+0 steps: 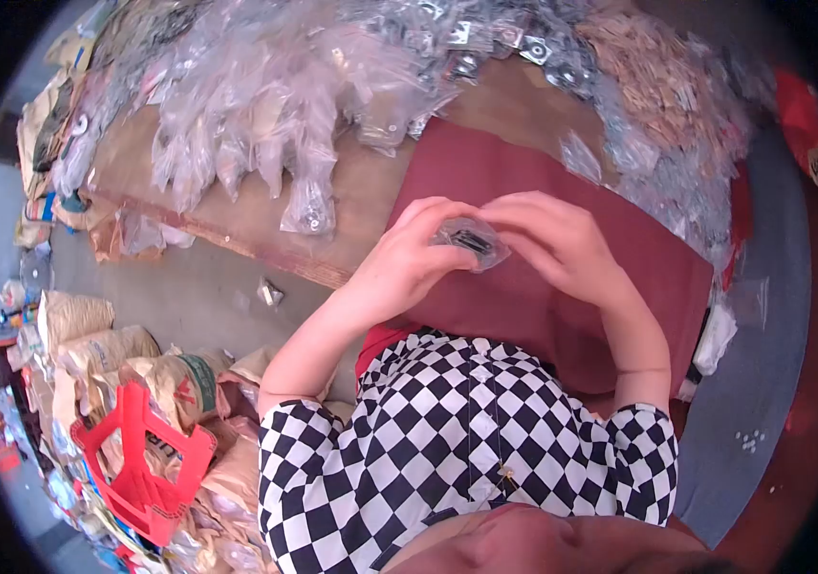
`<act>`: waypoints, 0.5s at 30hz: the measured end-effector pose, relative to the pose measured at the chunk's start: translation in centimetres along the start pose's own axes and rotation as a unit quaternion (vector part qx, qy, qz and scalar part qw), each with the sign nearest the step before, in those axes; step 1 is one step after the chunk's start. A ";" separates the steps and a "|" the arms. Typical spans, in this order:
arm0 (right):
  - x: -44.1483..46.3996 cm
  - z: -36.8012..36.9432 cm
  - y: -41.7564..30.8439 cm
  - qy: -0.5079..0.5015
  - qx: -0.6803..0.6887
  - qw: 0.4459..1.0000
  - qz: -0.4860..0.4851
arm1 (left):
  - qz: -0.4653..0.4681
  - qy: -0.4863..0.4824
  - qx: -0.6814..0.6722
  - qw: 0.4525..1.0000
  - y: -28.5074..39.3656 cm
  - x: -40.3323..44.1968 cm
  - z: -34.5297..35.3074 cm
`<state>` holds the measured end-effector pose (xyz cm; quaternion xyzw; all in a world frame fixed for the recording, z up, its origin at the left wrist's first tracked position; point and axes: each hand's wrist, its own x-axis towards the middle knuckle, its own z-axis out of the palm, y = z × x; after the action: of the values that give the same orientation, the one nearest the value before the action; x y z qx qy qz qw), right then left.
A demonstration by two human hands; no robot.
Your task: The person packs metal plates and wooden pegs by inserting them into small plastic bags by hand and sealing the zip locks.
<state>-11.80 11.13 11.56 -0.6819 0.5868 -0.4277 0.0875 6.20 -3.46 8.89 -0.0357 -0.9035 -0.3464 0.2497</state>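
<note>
A small clear plastic bag (491,252) with dark pieces inside is held between my two hands, above the dark red cloth (562,297). My left hand (415,251) is closed around its left side, thumb below and fingers curved over the top. From the other side, my right hand (554,241) has bent fingers closed at the bag's right edge; its fingertips are partly hidden. The dark pieces are too small to name.
Clear bags (275,124) with small metal parts are heaped along the table's (208,210) far side. More bagged parts (657,96) lie at the right. A red plastic stool (146,469) stands among sacks (108,349) at the lower left. One small packet (270,293) lies on the floor.
</note>
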 end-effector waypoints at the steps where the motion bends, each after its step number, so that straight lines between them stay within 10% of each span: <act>1: -0.2 -1.4 -0.2 -0.039 -0.044 0.998 0.006 | 0.005 0.005 -0.004 1.000 -0.2 -0.2 -0.1; 7: -1.8 -0.2 0.9 -0.081 -0.279 0.957 -0.012 | 0.040 -0.010 0.037 0.998 -1.5 0.0 -0.4; 15: -1.9 -1.0 -1.4 -0.062 -0.249 0.966 -0.021 | 0.054 -0.021 0.148 0.987 -0.8 -0.3 -2.1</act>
<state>-11.33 13.62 12.16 -0.7196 0.6536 -0.2271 -0.0580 7.23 -5.43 9.59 -0.0547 -0.9467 -0.1936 0.2515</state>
